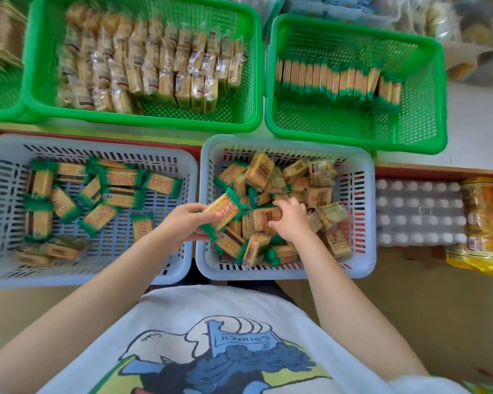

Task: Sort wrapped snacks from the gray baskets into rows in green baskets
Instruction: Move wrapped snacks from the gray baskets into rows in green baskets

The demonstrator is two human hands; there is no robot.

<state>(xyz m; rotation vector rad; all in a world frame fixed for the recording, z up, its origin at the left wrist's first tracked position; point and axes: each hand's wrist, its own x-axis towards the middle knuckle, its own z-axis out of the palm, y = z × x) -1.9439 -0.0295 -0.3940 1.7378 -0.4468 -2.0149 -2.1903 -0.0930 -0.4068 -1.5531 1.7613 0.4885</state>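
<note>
The red print on the wrappers is too blurred to read. Over the right gray slotted plastic basket [365,217], the left hand [182,223] grips a green-ended, clear-wrapped cracker pack [225,213]. The right hand [289,221] curls around a tan-wrapped cracker pack [264,218] inside the pile. Behind this basket, the right green plastic basket [427,89] holds one upright row, with bare floor in front of it.

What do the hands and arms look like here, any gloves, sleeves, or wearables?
Both the left hand and the right hand are bare: no gloves, rings, watch or bands visible. Forearms are uncovered as far as the frame shows, with no sleeve cuffs in view. The person wears a white T-shirt with a cartoon print in blue, black and yellow-green on the chest.
</note>
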